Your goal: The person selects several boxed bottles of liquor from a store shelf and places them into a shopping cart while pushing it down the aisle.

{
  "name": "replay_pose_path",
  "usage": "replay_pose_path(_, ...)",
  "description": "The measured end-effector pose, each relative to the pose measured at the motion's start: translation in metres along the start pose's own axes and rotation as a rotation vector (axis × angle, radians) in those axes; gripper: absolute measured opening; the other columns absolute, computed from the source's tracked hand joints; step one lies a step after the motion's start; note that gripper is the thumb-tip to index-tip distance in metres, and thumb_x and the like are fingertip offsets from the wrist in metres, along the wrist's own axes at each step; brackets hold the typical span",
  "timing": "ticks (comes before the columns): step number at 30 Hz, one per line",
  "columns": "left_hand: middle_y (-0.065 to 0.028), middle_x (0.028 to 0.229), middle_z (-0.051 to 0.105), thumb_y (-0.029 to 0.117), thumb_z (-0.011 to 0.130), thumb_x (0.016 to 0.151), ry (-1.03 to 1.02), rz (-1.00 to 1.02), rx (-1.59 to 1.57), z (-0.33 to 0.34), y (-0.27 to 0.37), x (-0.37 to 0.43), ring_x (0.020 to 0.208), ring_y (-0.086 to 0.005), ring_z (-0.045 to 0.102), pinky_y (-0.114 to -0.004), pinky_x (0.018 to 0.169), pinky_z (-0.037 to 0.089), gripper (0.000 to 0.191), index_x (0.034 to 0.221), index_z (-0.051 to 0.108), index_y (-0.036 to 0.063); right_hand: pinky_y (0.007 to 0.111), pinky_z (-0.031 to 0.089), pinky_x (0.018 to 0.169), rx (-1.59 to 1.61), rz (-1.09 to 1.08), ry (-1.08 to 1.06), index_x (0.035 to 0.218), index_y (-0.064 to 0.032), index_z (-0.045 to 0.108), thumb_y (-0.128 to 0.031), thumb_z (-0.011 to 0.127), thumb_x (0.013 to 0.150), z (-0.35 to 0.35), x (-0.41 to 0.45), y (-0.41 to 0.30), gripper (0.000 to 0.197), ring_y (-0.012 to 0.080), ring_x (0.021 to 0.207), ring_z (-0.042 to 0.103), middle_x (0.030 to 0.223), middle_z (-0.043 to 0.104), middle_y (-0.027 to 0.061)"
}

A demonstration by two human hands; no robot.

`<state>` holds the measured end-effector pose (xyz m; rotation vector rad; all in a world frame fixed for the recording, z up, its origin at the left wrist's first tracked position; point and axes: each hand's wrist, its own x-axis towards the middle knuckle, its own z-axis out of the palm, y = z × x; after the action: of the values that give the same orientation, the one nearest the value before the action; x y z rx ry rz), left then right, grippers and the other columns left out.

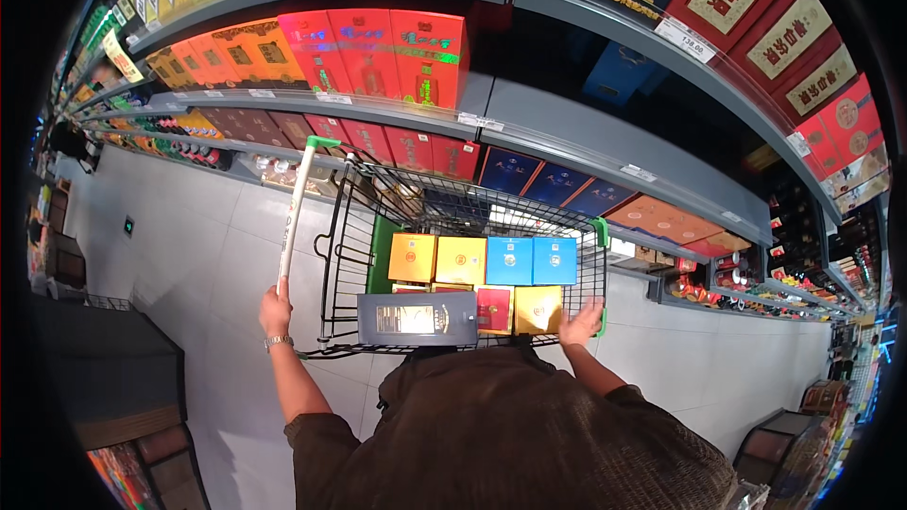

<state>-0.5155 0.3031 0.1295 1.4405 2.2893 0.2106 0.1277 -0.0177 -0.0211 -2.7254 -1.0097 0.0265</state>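
Note:
My left hand [275, 312], with a metal watch at the wrist, is closed around the white handle [296, 216] of a shopping cart. The cart's black wire basket [588, 258] has green corner pieces and stands sideways before me. Against its near corner is my right hand [581, 322], slightly blurred, beside a yellow box [537, 309]; whether it grips the rim is unclear. Two orange-yellow boxes [460, 259] and two blue boxes [509, 261] form the far row. Nearer lie a dark grey box [418, 319] and a red-and-gold box [494, 309], with other boxes partly hidden beneath the grey one.
Beyond the cart runs a grey shelf unit [553, 113] holding red gift boxes [429, 60], orange boxes [262, 53] and dark blue boxes [556, 180]. Tiled floor [212, 248] extends to both sides. A dark display stand [113, 361] is at lower left, another stand [769, 446] at lower right.

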Motion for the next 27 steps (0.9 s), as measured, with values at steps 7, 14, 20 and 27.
replay_pose_path(7, -0.0068, 0.062, 0.066, 0.069, 0.042, 0.104, -0.022, 0.066, -0.076, 0.002, -0.018, 0.028, 0.056, -0.0227, 0.065, -0.040, 0.059, 0.051, 0.072, 0.090, 0.070, 0.0050, 0.052, 0.046, 0.110, 0.360, 0.818, -0.182, 0.165, -0.0013, 0.011, -0.050, 0.068, 0.094, 0.060, -0.045, 0.119, 0.103, 0.0523, 0.129, 0.057, 0.142, 0.056, 0.0348)
replay_pose_path(14, -0.0158, 0.077, 0.072, 0.067, 0.040, 0.105, 0.149, 0.124, 0.127, -0.008, -0.042, 0.048, 0.070, -0.0342, 0.070, -0.048, 0.065, 0.054, 0.071, 0.099, 0.071, 0.0037, 0.051, 0.044, 0.114, 0.303, 0.697, -0.283, 0.163, -0.0067, -0.013, -0.020, 0.081, 0.081, 0.059, -0.051, 0.038, 0.126, 0.0523, 0.136, 0.050, 0.148, 0.045, 0.0414)
replay_pose_path(20, -0.0238, 0.096, 0.075, 0.066, 0.040, 0.106, 0.237, 0.154, 0.222, -0.008, -0.043, 0.046, 0.092, -0.0476, 0.070, -0.057, 0.076, 0.054, 0.070, 0.104, 0.072, 0.0041, 0.047, 0.042, 0.117, 0.403, 0.537, -0.508, 0.160, 0.0004, -0.018, -0.039, 0.086, 0.078, 0.035, -0.064, 0.049, 0.138, 0.0485, 0.139, 0.051, 0.146, 0.050, 0.0407)
replay_pose_path(27, -0.0056, 0.058, 0.058, 0.060, 0.054, 0.104, -0.042, 0.112, -0.288, -0.013, -0.045, 0.085, 0.046, -0.0129, 0.056, -0.032, 0.044, 0.045, 0.061, 0.098, 0.071, 0.0024, 0.044, 0.043, 0.116, 0.331, 0.515, -0.656, 0.158, 0.0050, -0.020, -0.048, 0.084, 0.082, 0.052, -0.059, 0.068, 0.139, 0.0454, 0.137, 0.055, 0.146, 0.051, 0.0386)
